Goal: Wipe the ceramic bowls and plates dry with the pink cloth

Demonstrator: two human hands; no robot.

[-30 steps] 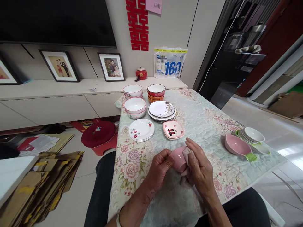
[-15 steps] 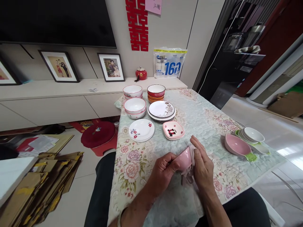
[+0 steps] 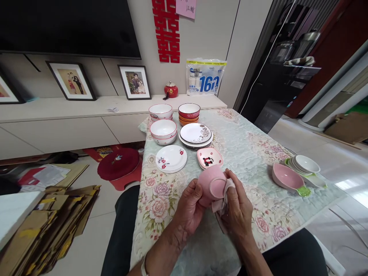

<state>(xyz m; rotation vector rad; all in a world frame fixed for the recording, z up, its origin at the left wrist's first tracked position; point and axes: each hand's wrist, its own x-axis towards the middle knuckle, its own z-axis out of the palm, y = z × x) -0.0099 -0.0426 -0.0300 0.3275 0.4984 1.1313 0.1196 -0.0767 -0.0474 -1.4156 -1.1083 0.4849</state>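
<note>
A pink bowl (image 3: pixel 212 183) is held over the near part of the table, tilted so that its round foot faces me. My left hand (image 3: pixel 190 205) grips its left side, thumb on the outer wall. My right hand (image 3: pixel 238 205) is closed on a pale pink cloth (image 3: pixel 224 201) and presses it against the bowl's right side. Just beyond the bowl are square pink dishes (image 3: pixel 203 155) with a cartoon figure, and a stack of white floral plates (image 3: pixel 171 158) lies to their left.
Farther back stand dark-rimmed plates (image 3: pixel 195 134), white bowls (image 3: pixel 163 130) and red and orange bowls (image 3: pixel 189 112). At right are a pink handled bowl (image 3: pixel 287 176) and stacked small white bowls (image 3: pixel 307 164). A red stool (image 3: pixel 118 163) and flattened cardboard (image 3: pixel 63 214) are on the left floor.
The bowl has turned, so its underside and foot ring now face me. Both hands have moved slightly left, with the cloth still against the bowl's right side.
</note>
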